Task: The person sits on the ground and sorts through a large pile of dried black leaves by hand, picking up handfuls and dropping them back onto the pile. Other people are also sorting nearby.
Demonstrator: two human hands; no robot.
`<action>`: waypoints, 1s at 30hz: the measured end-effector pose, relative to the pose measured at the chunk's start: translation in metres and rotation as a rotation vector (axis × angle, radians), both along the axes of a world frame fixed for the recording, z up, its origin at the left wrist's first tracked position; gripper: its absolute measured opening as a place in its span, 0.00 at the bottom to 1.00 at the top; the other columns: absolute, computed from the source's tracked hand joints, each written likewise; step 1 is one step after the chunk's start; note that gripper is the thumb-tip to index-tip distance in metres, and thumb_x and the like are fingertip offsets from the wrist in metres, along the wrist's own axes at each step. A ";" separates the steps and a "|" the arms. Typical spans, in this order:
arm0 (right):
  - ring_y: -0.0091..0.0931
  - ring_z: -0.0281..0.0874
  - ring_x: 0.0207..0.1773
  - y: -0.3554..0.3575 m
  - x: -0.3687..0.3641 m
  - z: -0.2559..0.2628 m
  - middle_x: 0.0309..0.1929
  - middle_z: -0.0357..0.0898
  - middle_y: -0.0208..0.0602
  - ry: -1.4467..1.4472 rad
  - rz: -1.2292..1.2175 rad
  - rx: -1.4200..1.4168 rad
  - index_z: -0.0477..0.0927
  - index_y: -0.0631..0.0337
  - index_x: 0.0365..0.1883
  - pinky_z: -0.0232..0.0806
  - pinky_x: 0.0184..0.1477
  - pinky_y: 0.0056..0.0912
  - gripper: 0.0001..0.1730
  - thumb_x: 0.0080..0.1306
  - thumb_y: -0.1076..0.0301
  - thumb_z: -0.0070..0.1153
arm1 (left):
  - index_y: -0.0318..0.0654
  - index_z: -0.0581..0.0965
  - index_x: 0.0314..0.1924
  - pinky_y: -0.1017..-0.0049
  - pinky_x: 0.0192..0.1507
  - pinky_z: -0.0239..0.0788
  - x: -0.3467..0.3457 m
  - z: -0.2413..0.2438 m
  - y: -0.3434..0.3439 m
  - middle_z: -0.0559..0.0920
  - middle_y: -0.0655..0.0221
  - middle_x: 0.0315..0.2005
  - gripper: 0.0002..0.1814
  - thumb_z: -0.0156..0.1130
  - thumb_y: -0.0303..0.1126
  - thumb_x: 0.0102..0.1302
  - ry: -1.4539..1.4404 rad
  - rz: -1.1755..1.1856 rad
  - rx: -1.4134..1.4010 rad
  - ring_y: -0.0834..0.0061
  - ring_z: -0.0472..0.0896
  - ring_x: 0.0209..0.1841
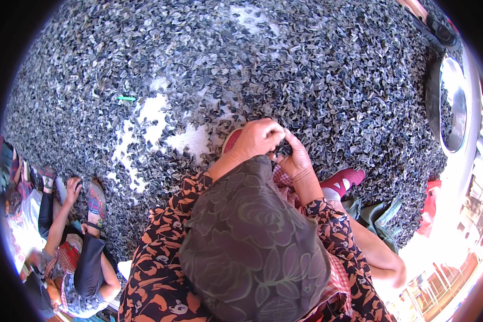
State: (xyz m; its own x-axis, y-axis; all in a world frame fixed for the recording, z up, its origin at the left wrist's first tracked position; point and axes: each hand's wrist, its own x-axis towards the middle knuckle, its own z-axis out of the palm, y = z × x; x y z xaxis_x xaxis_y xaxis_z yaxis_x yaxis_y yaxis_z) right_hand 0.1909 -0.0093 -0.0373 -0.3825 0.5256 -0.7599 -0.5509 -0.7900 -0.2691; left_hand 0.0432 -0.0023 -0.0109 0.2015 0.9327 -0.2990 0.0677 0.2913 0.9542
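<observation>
My left hand (pixel 258 139) and my right hand (pixel 297 157) are close together in front of my knees, low over a wide spread of dried black fungus (pixel 358 92). On the left hand the fingers are curled in, and their tips meet or nearly meet the right thumb. The right hand is bent with its thumb raised. Something dark shows between the hands, but whether it is a held piece or the spread behind is unclear. Below them, a patterned hat (pixel 257 241) covers much of the view. Dark curled pieces surround my red shoe (pixel 344 181).
Pale floor (pixel 191 141) shows through gaps in the spread. A green strip (pixel 126 98) lies at left. A metal basin (pixel 453 104) stands at right, near a red bag (pixel 430 207) and green sacking (pixel 376 217). A co-worker's hand (pixel 73 190) is at lower left; another person's foot (pixel 442 33) is at upper right.
</observation>
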 end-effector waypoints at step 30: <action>0.30 0.67 0.33 -0.033 0.062 0.029 0.30 0.68 0.35 0.083 -0.092 0.026 0.70 0.59 0.26 0.64 0.26 0.31 0.11 0.59 0.61 0.51 | 0.50 0.65 0.54 0.44 0.55 0.44 0.050 -0.033 0.182 0.56 0.58 0.55 0.30 0.54 0.54 0.53 0.975 -0.099 0.444 0.47 0.46 0.60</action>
State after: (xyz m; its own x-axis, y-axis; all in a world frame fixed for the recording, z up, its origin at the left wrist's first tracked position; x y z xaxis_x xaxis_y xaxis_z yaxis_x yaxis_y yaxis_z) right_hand 0.2529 -0.0422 -0.0083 -0.3924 0.5807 -0.7134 -0.6420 -0.7282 -0.2396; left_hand 0.0929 0.1796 -0.0444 0.1394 0.9902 -0.0103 0.8612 -0.1160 0.4948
